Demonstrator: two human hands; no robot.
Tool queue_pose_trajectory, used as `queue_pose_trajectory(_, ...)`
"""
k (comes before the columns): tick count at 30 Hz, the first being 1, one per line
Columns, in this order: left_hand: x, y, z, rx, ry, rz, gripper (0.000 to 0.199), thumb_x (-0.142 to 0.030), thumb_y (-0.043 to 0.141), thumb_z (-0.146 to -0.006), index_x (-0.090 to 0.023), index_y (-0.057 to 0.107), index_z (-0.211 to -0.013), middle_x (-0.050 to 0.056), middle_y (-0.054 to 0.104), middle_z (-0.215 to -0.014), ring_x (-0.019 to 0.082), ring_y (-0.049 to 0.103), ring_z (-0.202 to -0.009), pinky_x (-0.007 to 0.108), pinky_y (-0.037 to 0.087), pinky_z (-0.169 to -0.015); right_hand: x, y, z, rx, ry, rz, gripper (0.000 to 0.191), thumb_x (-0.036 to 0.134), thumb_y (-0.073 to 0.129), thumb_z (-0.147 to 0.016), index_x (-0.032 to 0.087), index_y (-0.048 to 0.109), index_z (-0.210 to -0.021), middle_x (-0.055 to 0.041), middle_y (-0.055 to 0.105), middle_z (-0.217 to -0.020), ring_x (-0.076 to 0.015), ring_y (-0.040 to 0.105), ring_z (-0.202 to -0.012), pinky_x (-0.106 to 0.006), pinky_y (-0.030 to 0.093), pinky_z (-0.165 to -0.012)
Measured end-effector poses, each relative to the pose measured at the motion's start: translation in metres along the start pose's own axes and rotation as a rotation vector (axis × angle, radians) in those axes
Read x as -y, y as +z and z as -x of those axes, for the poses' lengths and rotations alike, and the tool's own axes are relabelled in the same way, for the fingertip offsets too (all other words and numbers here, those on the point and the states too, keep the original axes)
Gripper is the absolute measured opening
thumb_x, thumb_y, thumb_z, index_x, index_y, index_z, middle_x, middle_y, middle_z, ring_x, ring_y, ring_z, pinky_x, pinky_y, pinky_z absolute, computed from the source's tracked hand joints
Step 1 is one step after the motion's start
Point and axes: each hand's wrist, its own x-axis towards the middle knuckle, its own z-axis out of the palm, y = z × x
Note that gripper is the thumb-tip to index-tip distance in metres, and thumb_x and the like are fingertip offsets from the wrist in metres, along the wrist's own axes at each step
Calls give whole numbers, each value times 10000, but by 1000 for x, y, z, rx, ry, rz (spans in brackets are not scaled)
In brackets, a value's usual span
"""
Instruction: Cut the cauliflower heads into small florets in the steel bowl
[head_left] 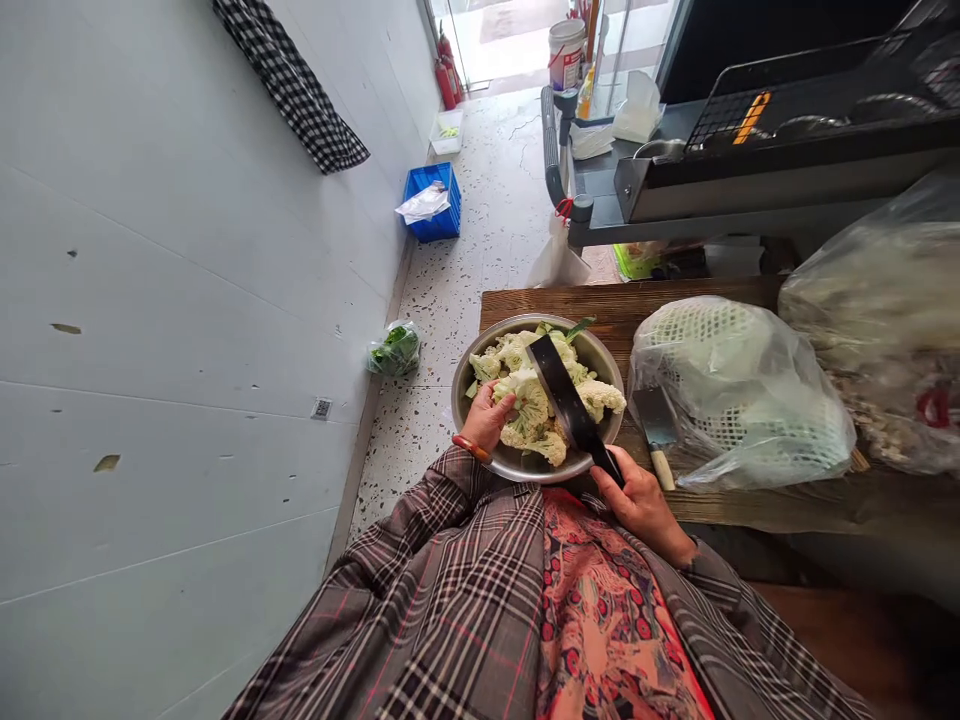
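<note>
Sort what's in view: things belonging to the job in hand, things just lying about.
In the job: knife in the right hand; cauliflower in the left hand; metal bowl beneath.

Seemingly lying about: wooden-handled cleaver; bagged greens; blue crate.

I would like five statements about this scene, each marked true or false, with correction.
1. The right hand grips a long black knife. True.
2. The left hand holds pale cauliflower. True.
3. The round silver metal bowl is empty. False: the bowl contains cauliflower.
4. The pale-handled rectangular metal tool lies inside a blue plastic crate. False: the tool lies on the brown wooden table.
5. A reddish-brown bracelet encircles the right wrist. False: the bracelet is on the left wrist.
</note>
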Motion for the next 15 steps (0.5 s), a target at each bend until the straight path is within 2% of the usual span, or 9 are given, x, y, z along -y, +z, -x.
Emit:
queue_pose_trajectory(5,1,-5,1,-21,-4,-24,647,-355,872,-541,-205,544,-1079,63,645,-1110,174,646,-926,322,556,-775,-8,4,2,22,-20,34,344,451,427,-941,192,520,-1148,-73,700,-981,-226,681,-890,-304,512,-768)
queue_pose_trajectory(9,-4,-4,3,-45,-21,22,557,-349,854,-581,-202,578,-1041,65,654,-1091,188,637,-932,383,572,-790,-15,4,7,27,-36,49,335,440,429,-944,200,508,-1165,-73,698,-1012,-224,684,-909,-302,509,-777)
queue_pose_trajectory(11,-6,-2,3,-31,-79,37,488,-399,831,-618,-173,612,-992,81,667,-1055,192,641,-896,386,577,-775,-17,3,10,38,-35,59,336,440,431,-946,199,505,-1168,-72,698,-1008,-222,685,-905,-300,507,-778)
queue_pose_trajectory(15,-7,-2,6,78,-284,56,445,-470,765,-699,-122,657,-954,119,689,-977,212,662,-837,415,573,-806,-20,2,18,57,-24,82,340,443,420,-954,199,498,-1177,-82,694,-1027,-220,680,-902,-301,505,-770)
